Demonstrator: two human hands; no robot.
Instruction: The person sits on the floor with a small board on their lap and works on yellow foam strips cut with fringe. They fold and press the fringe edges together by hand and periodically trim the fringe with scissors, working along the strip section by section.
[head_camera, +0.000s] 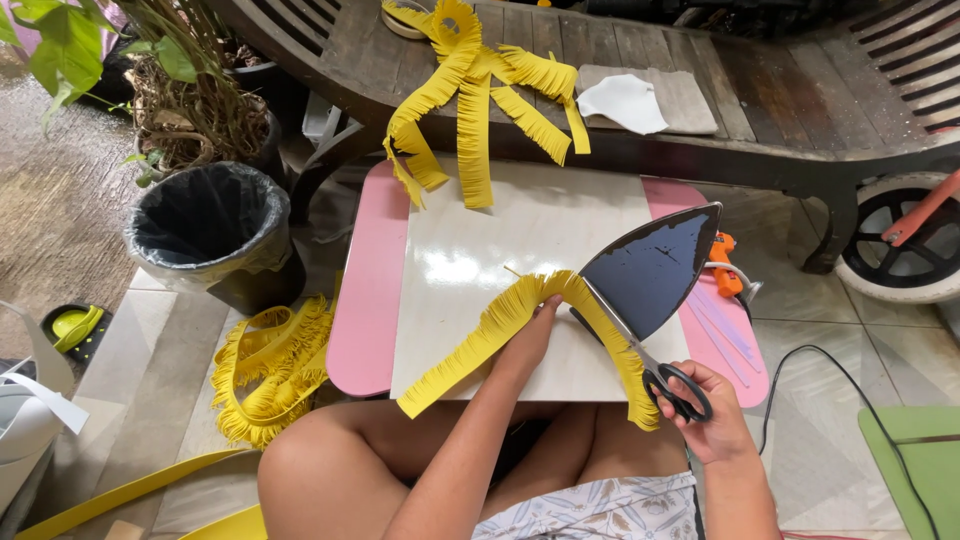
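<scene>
the fringed yellow strip (520, 325) arches over the small pink-edged table (365, 290), pinched at its crest by the left hand (532, 335). it appears light, soft and floppy, likely easy to tear at the cut fringe; hold the uncut edge. just right of that pinch, the right hand (715, 420) is closed through the handles of the black scissors (655, 370). left of the grip, well apart, a black-lined bin (215, 235) shows no contents. more fringed strips (270, 370) lie on the floor.
</scene>
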